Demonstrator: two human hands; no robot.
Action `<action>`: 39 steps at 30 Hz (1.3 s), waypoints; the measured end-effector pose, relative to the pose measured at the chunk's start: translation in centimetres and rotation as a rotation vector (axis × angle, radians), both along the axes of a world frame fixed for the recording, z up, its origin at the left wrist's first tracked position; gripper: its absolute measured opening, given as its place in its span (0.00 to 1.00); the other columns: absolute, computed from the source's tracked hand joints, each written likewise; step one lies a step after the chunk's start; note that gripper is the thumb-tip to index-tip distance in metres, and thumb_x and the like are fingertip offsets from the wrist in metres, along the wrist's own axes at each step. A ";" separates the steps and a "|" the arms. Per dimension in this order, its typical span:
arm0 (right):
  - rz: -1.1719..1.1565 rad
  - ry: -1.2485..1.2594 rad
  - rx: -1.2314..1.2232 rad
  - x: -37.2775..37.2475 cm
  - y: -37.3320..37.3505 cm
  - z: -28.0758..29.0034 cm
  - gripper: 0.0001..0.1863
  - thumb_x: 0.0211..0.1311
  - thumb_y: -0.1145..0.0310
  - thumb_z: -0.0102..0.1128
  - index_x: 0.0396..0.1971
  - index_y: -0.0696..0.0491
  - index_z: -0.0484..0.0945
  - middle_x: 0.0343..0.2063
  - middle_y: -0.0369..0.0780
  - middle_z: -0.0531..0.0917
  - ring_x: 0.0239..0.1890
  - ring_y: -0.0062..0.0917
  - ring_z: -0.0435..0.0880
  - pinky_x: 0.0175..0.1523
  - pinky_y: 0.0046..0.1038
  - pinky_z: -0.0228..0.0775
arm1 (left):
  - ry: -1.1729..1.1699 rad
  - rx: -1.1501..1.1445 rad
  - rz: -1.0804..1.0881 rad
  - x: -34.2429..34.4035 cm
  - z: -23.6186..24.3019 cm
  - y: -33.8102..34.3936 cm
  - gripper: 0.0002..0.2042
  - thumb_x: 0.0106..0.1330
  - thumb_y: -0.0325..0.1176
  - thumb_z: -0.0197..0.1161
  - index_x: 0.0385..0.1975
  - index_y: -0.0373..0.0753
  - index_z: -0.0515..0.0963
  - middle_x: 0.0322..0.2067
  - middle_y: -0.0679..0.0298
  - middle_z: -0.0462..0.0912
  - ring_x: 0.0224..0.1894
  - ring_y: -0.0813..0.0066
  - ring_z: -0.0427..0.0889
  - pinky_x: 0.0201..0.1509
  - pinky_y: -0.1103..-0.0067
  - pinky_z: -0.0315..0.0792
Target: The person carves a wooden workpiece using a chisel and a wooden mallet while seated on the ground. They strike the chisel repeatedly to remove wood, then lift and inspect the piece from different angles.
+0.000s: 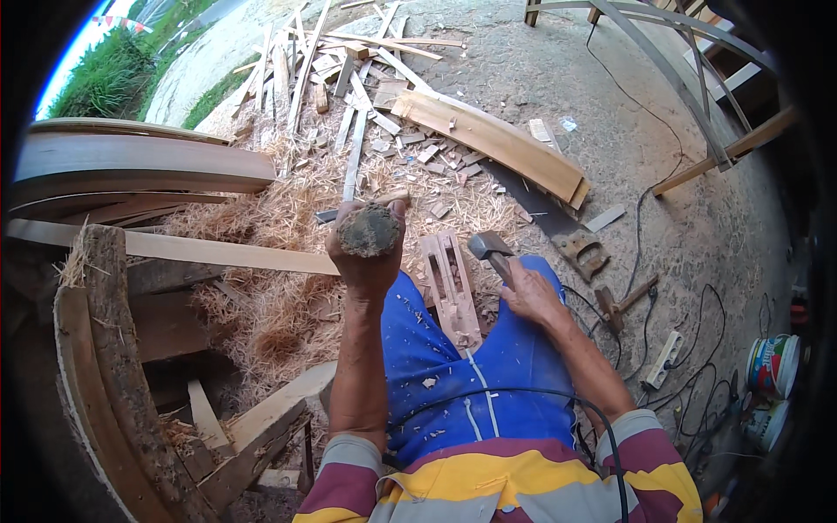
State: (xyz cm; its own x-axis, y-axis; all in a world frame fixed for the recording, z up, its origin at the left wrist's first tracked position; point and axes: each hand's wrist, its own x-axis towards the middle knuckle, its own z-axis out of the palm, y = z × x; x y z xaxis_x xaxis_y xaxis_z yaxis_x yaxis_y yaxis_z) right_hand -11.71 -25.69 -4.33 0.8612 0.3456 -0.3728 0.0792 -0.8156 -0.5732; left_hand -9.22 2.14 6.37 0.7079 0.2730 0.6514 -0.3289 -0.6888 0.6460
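My left hand (366, 261) is raised and closed around a chisel (370, 231). The chisel's round, grey, battered handle end faces up; its blade is hidden behind the hand. My right hand (532, 295) grips a hammer (492, 247) by its handle, low over my right thigh, with the dark metal head pointing away from me. Between my knees lies a pale wooden block (452, 301) with two long slots cut side by side. Both tools look apart from the block. Wood chips cling to my blue trousers (462, 392).
Shavings (270, 322) and offcuts cover the ground ahead. A handsaw (580, 253) lies beside a wide board (497, 148). Curved timbers (139, 166) and a rough wooden frame (109, 349) stand left. Right are a T-shaped wooden tool (623, 303), power strip (665, 359), cables and buckets (772, 366).
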 end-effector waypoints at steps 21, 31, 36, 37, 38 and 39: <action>-0.313 -0.211 -0.003 18.1 -2.9 -13.2 0.26 0.62 0.54 0.62 0.57 0.49 0.75 0.51 0.47 0.79 0.56 0.44 0.76 0.60 0.41 0.70 | 1.082 -0.120 0.357 -2.8 -17.9 12.5 0.22 0.55 0.36 0.72 0.47 0.35 0.74 0.40 0.46 0.85 0.45 0.47 0.85 0.50 0.62 0.77; -1.271 0.370 0.901 24.4 -19.6 -19.7 0.35 0.58 0.65 0.71 0.64 0.56 0.66 0.53 0.45 0.79 0.53 0.39 0.83 0.53 0.41 0.80 | 1.019 -0.003 0.311 -0.5 -20.2 11.6 0.34 0.55 0.35 0.72 0.62 0.31 0.67 0.55 0.44 0.76 0.58 0.47 0.76 0.64 0.63 0.69; -1.005 0.237 1.201 20.6 -17.2 -16.2 0.31 0.55 0.67 0.74 0.57 0.60 0.72 0.48 0.41 0.82 0.48 0.33 0.84 0.54 0.37 0.78 | 0.633 0.044 0.254 1.5 -14.8 5.8 0.29 0.60 0.28 0.65 0.63 0.32 0.68 0.57 0.44 0.74 0.61 0.45 0.72 0.66 0.61 0.66; -0.963 0.058 1.171 20.9 -16.3 -13.7 0.30 0.54 0.66 0.75 0.55 0.59 0.73 0.46 0.40 0.82 0.46 0.32 0.84 0.53 0.36 0.78 | 0.619 -0.037 0.224 2.1 -14.4 4.4 0.28 0.60 0.28 0.65 0.62 0.32 0.68 0.56 0.45 0.75 0.59 0.47 0.74 0.65 0.62 0.68; -0.913 -0.105 1.137 20.8 -14.0 -10.1 0.28 0.53 0.66 0.76 0.53 0.57 0.75 0.44 0.39 0.83 0.45 0.31 0.84 0.52 0.34 0.78 | 0.613 -0.117 0.205 2.1 -14.1 3.2 0.28 0.60 0.28 0.65 0.62 0.31 0.69 0.55 0.46 0.76 0.57 0.48 0.76 0.63 0.63 0.70; -0.868 -0.271 1.093 20.2 -12.1 -5.7 0.27 0.52 0.65 0.77 0.51 0.55 0.76 0.41 0.39 0.83 0.43 0.30 0.84 0.51 0.33 0.77 | 0.608 -0.201 0.174 2.2 -13.7 1.8 0.27 0.60 0.27 0.65 0.62 0.31 0.69 0.54 0.46 0.76 0.55 0.49 0.77 0.61 0.64 0.72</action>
State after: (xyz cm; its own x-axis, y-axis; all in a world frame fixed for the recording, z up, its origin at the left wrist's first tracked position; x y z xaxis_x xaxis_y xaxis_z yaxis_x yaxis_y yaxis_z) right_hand 8.46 -37.82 -10.03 0.9459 -0.3192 -0.0585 -0.0019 0.1748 -0.9846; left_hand -7.03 3.91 -7.33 0.8677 0.4915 0.0738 0.2406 -0.5454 0.8029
